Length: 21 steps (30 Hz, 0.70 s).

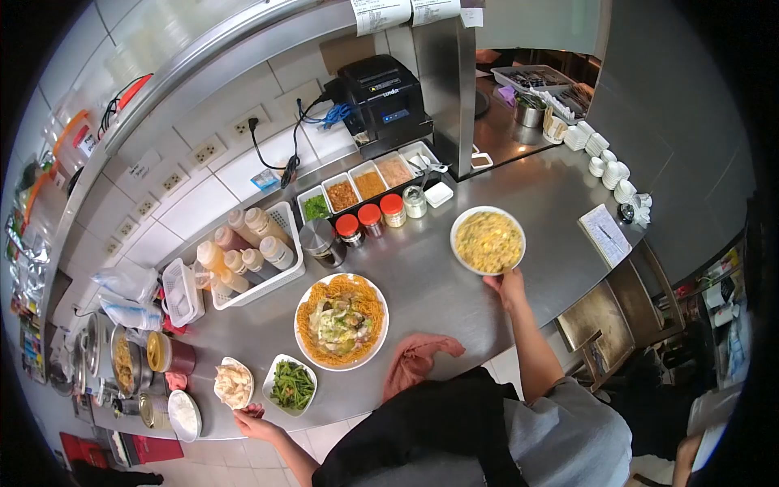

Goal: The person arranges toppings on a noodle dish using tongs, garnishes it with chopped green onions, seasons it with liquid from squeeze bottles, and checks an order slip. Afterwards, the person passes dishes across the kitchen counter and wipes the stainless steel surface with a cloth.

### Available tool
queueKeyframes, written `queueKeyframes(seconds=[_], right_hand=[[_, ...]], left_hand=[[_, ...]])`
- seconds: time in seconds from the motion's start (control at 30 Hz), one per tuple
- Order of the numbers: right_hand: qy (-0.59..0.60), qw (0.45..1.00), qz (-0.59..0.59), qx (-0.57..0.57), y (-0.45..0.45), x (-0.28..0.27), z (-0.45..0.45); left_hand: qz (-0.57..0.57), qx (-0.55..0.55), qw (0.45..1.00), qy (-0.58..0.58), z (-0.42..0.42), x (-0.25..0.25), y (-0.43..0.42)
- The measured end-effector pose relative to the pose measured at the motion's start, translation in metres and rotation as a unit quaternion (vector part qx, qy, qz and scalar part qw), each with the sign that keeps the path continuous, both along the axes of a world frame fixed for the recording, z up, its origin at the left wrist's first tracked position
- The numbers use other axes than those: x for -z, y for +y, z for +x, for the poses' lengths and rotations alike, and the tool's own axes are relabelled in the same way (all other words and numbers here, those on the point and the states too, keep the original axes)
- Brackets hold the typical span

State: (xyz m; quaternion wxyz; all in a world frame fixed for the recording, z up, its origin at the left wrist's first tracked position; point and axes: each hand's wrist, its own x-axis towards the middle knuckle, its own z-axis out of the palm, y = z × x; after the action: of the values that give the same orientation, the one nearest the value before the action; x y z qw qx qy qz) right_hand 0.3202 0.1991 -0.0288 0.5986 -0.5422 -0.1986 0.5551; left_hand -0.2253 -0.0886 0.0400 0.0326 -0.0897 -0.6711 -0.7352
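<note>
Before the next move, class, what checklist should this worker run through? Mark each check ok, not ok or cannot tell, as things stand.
1. Right hand on the bowl: ok; it holds the near side.
2. Bowl resting on the counter: cannot tell; it may be slightly lifted.
3. Left hand gripping the small dish: cannot tell; it is at the rim, but its closure is unclear.
4. Noodle plate upright: ok; it sits face up.
5. Cloth off the counter: not ok; it lies bunched right of the noodle plate.
6. Red-lidded jars covered: ok; all three lids are on.
</note>
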Motion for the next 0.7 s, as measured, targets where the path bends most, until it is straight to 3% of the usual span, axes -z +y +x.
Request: queueKeyframes(seconds=[0.23, 0.43, 0.5, 0.57, 0.67, 0.7], right_hand=[[0.006, 0.995, 0.001, 0.1, 0.079, -0.001, 0.043], [0.008, 0.996, -0.008, 0.086, 0.106, 0.012, 0.069], [0.044, 0.996, 0.008, 0.083, 0.108, 0.024, 0.074], [0.097, 0.987, 0.002, 0.129, 0.105, 0.027, 0.066], [0.18, 0.978, -0.033, 0.103, 0.087, 0.028, 0.016], [0.236, 0.972, -0.015, -0.018, 0.073, 0.029, -0.009]], left_hand=[[-0.007, 0.01, 1.0, 0.001, 0.004, 0.008, 0.0], [-0.028, -0.015, 0.999, 0.006, 0.006, 0.012, -0.008], [0.007, 0.017, 1.0, 0.004, -0.005, 0.024, -0.019], [-0.043, -0.007, 0.999, -0.03, 0.0, 0.021, -0.023], [-0.057, 0.0, 0.996, -0.072, 0.003, 0.02, -0.028], [-0.071, -0.005, 0.994, -0.085, -0.002, 0.026, -0.028]])
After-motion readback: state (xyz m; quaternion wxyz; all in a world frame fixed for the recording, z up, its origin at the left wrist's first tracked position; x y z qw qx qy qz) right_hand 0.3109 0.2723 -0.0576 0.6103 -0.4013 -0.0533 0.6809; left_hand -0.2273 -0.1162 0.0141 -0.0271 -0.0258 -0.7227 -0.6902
